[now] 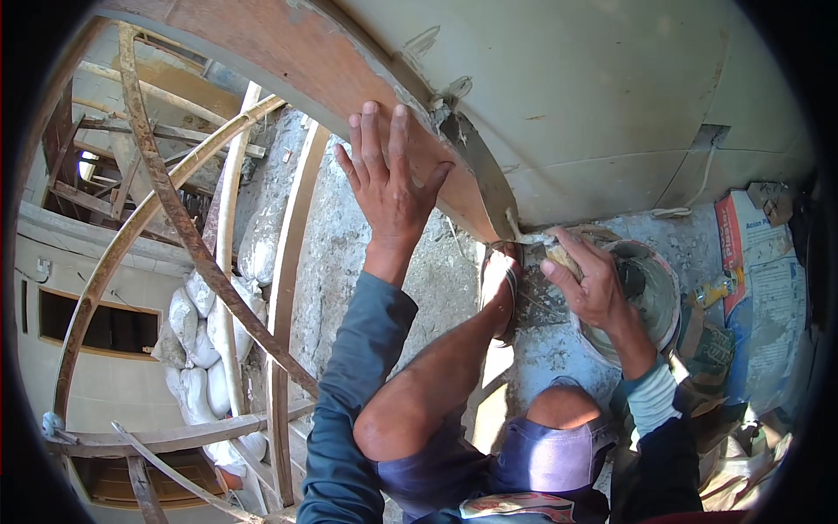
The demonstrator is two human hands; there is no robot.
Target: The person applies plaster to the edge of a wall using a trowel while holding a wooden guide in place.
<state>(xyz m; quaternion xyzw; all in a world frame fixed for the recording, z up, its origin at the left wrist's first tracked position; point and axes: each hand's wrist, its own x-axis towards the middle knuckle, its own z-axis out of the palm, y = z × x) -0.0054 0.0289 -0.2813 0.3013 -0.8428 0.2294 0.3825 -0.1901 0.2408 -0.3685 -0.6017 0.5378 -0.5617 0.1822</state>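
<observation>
My left hand (388, 179) lies flat with its fingers spread on a long reddish-brown board (297, 61). The board runs along the base of the pale wall, and grey mortar smears its wall-side edge. My right hand (594, 279) is closed round the wooden handle (563, 259) of a small trowel. Only a little of the trowel's pale metal shows, pointing at the board's near end; the rest of its blade cannot be made out. Just beside my right hand stands a round bucket (674, 293) with wet grey mortar inside.
A printed sack (764, 288) and crumpled bags (742, 463) lie to the right. Large pale panels (602, 87) form the wall ahead. On the left, crossing poles and curved bars (188, 227) stand before a drop, with white sacks (196, 323) stacked below.
</observation>
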